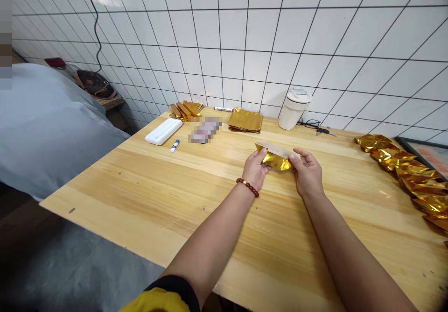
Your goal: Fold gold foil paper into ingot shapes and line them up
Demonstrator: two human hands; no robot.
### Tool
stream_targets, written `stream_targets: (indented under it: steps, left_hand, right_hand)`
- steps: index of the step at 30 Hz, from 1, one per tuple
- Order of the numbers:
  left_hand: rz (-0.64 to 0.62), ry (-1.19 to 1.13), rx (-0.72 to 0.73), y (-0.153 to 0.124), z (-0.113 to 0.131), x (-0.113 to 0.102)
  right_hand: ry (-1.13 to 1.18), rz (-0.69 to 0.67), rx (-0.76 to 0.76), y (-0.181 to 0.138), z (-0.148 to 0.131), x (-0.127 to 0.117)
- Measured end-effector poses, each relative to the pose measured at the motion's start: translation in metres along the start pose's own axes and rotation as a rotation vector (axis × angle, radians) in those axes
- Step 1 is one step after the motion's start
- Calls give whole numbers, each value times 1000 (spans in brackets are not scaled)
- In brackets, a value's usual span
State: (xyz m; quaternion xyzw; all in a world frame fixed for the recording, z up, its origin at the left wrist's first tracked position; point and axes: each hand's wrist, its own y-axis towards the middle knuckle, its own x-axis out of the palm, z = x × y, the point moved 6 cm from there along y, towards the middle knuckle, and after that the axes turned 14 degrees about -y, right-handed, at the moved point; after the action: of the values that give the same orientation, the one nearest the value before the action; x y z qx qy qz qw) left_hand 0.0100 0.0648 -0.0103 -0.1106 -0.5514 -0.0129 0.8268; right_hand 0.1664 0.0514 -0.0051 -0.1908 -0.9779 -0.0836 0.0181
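Between my hands, over the wooden table, is a folded sheet of gold foil paper. Its front is shiny gold and its upper face is pale. My left hand, with a dark red bead bracelet on the wrist, pinches the left end, thumb on top. At the right end, my right hand grips the paper between thumb and fingers, some fingers partly hidden. Behind the hands lies a stack of flat gold foil sheets. To the right, several folded gold foil pieces sit in an overlapping row.
Along the back stand a white lidded cup, glasses, a key and a marker. Further left are folded gold strips, a white power bank, a small blue-and-white tube and a blurred item. A tiled wall borders the table.
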Motion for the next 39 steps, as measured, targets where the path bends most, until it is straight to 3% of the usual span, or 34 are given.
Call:
stream_targets:
  steps: [6, 22, 29, 33, 39]
  left_hand:
    - [75, -82, -10, 2, 4, -6]
    - [98, -109, -14, 3, 8, -8]
    - [13, 17, -58, -2, 1, -2]
    - [-21, 140, 23, -2, 4, 1]
    - [12, 349, 226, 0, 18, -1]
  right_hand:
    - [18, -228, 7, -1, -3, 5]
    - [101, -321, 66, -4, -8, 9]
    - [65, -116, 55, 2, 0, 1]
    - [-5, -9, -5, 2, -1, -4]
    - [-58, -63, -20, -1, -3, -3]
